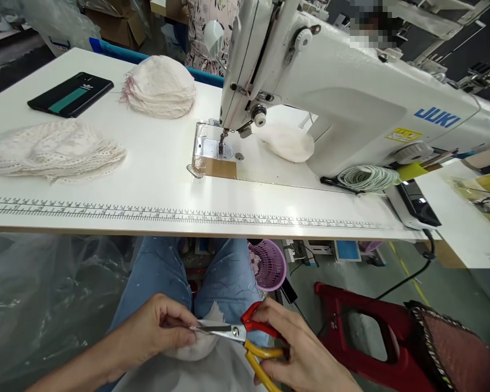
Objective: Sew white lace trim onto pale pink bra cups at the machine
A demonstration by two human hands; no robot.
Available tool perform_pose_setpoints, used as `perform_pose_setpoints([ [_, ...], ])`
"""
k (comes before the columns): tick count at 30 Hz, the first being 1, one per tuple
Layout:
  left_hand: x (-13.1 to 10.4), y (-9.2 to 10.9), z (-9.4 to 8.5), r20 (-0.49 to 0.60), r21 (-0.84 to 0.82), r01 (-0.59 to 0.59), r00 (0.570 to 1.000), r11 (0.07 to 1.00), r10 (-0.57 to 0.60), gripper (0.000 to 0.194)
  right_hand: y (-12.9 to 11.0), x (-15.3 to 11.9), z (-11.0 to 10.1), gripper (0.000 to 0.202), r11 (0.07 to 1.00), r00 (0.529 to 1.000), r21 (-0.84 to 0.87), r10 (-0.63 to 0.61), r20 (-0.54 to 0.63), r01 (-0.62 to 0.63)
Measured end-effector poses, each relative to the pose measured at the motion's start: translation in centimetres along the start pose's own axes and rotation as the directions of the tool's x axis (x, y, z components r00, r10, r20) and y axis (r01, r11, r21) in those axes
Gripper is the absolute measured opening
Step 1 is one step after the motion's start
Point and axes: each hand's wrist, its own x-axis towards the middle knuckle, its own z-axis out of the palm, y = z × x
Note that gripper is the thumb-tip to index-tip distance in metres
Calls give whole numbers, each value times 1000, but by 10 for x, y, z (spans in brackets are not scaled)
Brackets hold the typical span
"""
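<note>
Over my lap, my left hand (173, 326) pinches the edge of a small off-white fabric piece (200, 347). My right hand (298, 343) grips scissors (239, 331) with red and yellow handles. Their blades point left and reach the fabric edge right by my left fingertips; whether they are cutting through it I cannot tell. Part of the fabric is hidden behind the blades and my left fingers. A larger pale cloth (188, 375) lies across my lap beneath.
A white JUKI sewing machine (351, 92) stands on the table (155, 179), with a fabric piece (289, 142) under its arm. Fabric stacks (161, 87) and a dark phone (71, 93) lie left. Below are a purple basket (271, 264) and a red stool (343, 321).
</note>
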Motion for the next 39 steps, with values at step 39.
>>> perform_pose_setpoints([
  [39, -2, 5, 0, -26, 62, 18, 1000, 998, -16, 32, 5, -3, -1, 47, 997, 999, -73, 10, 51, -7],
])
